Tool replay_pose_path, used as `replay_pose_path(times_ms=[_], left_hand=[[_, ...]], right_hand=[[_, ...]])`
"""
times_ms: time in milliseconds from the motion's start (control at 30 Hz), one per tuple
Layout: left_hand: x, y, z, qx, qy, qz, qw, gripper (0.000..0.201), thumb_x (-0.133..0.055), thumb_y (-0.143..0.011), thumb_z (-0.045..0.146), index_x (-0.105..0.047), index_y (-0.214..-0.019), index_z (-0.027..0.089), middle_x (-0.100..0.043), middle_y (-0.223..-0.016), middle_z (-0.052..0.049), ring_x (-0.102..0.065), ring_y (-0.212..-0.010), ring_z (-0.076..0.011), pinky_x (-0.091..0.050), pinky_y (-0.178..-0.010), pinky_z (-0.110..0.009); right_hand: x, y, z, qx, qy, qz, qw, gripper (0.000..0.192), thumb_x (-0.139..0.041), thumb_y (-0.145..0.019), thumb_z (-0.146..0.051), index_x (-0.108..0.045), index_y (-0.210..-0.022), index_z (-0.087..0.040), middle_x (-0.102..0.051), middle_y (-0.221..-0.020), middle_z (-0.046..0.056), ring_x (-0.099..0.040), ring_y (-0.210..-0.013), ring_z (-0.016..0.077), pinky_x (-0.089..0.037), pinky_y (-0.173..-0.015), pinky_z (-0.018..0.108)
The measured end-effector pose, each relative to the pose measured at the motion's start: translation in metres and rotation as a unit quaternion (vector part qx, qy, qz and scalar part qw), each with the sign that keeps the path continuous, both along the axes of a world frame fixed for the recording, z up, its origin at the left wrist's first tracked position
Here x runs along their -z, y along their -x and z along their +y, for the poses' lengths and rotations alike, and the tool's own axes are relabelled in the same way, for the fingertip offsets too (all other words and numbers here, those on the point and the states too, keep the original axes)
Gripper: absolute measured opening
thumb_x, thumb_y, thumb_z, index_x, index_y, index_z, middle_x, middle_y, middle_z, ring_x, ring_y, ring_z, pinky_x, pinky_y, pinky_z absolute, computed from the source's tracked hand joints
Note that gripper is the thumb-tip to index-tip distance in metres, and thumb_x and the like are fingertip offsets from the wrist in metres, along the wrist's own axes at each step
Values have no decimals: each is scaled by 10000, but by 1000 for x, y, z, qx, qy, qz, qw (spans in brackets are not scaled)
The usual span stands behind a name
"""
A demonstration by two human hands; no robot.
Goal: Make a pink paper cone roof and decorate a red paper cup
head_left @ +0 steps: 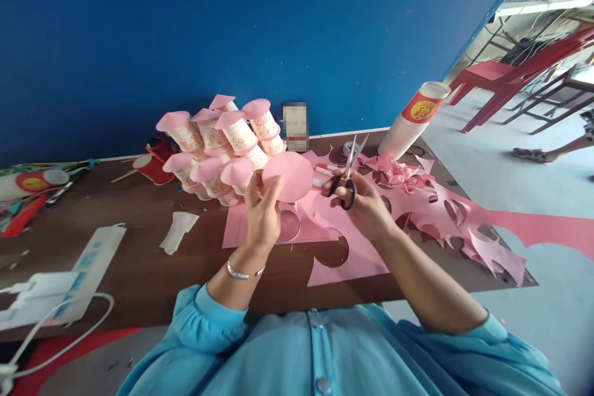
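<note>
Between the thumb and fingers of my left hand (264, 213) is a pink paper circle (290, 176), held up over the table. My right hand (364, 204) has its fingers in the black handles of a pair of scissors (351, 164), whose blades point up and stand slightly apart. The blades do not touch the circle. Below my hands lie pink paper sheets (352, 253) with round cut-outs, and a thin ring (290, 226) rests on one of them. Behind my left hand stand stacked paper cups (241, 136) with pink cone roofs.
A tall stack of paper cups (413, 120) stands at the back right, near pink paper scraps (445, 210). On the left are a white power strip (88, 272) with a cable and a crumpled white paper (179, 229). A blue wall (208, 31) bounds the table behind.
</note>
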State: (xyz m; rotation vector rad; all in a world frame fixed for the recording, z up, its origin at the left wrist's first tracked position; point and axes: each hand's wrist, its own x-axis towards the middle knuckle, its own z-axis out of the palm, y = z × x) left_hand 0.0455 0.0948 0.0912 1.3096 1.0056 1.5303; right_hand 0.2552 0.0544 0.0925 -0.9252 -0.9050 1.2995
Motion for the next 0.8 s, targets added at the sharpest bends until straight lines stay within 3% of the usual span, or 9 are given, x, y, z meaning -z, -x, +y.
replay_pose_path(times_ms=[133, 300, 367, 433, 500, 567, 700, 800], left_hand=[[0, -1, -8, 76, 43, 22, 996, 376, -840, -922, 545, -654, -949, 220, -678, -863, 1, -635, -794, -156, -578, -761, -296], [13, 33, -11, 118, 14, 199, 973, 523, -831, -910, 621, -686, -1202, 211, -786, -1141, -98, -759, -980, -232, -649, -869, -378], [27, 51, -14, 100, -44, 335, 936, 639, -879, -869, 602, -661, -1342, 233, -761, -1366, -149, -740, -1240, -327, -631, -1056, -500], [42, 66, -20, 102, -84, 459, 879, 804, -928, -826, 575, -600, -1470, 224, -704, -1505, -199, -664, -1417, -410, -553, -1192, -608], [54, 76, -28, 122, -101, 543, 825, 935, -944, -821, 530, -509, -1586, 216, -634, -1610, -224, -603, -1507, -445, -526, -1225, -639], [61, 82, -33, 138, -100, 585, 793, 956, -926, -850, 452, -441, -1643, 229, -621, -1632, -218, -612, -1508, -440, -549, -1203, -627], [64, 93, -37, 114, -99, 591, 793, 801, -825, -942, 368, -437, -1628, 223, -701, -1525, -199, -703, -1403, -392, -602, -1141, -560], [63, 99, -37, 104, -120, 583, 797, 831, -803, -929, 272, -394, -1651, 236, -637, -1611, -203, -641, -1492, -386, -585, -1176, -544]], right_hand=[[13, 39, 5, -2, 14, 70, 997, 549, -1070, -594, -395, -701, -979, -265, -663, -742, -78, -576, -618, 106, -516, -609, 250], [19, 32, 16, 30, 1, 45, 999, 556, -1061, -579, -372, -678, -968, -265, -620, -702, -102, -554, -607, 97, -508, -621, 250], [23, 22, 19, 45, 0, 34, 998, 521, -1051, -580, -354, -684, -937, -258, -616, -710, -99, -539, -607, 89, -510, -628, 250], [29, 14, 21, 60, 7, 24, 998, 496, -1039, -586, -358, -694, -926, -253, -619, -719, -90, -549, -628, 95, -510, -636, 252], [38, 10, 23, 67, 16, 10, 998, 483, -1024, -603, -396, -695, -928, -253, -622, -721, -80, -565, -645, 109, -506, -633, 261], [47, 9, 24, 67, 25, -5, 997, 488, -1013, -613, -441, -685, -923, -256, -627, -723, -70, -576, -653, 123, -501, -626, 270], [64, 8, 29, 63, 31, -20, 997, 521, -1014, -608, -484, -667, -921, -252, -649, -744, -56, -585, -673, 130, -498, -632, 275], [73, 7, 30, 63, 35, -32, 997, 555, -1019, -606, -511, -678, -955, -247, -654, -740, -57, -572, -659, 125, -487, -612, 269]])
